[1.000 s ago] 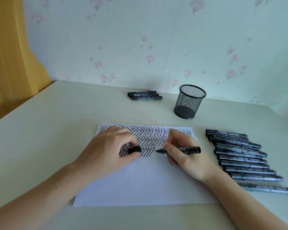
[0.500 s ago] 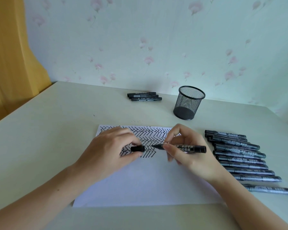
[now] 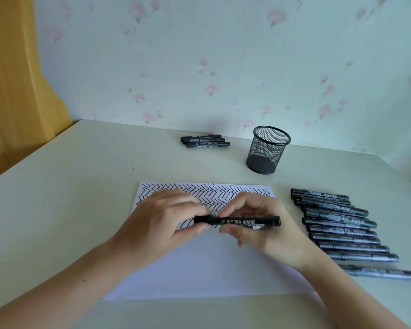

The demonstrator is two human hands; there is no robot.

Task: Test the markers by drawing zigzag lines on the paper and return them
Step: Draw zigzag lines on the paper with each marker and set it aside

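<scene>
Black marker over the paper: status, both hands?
Left hand pinching cap end. Right hand gripping black marker barrel. Cap on, above white zigzagged paper. Nothing obstructing.

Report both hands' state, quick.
Left hand: closed, pinching the marker's cap.
Right hand: closed, holding the marker barrel.

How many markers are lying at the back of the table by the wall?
3. The back marker is nearest the wall, the middle marker lies beside it, and the front marker is nearest the paper. All lie left of the mesh cup. None seems hidden.
</scene>
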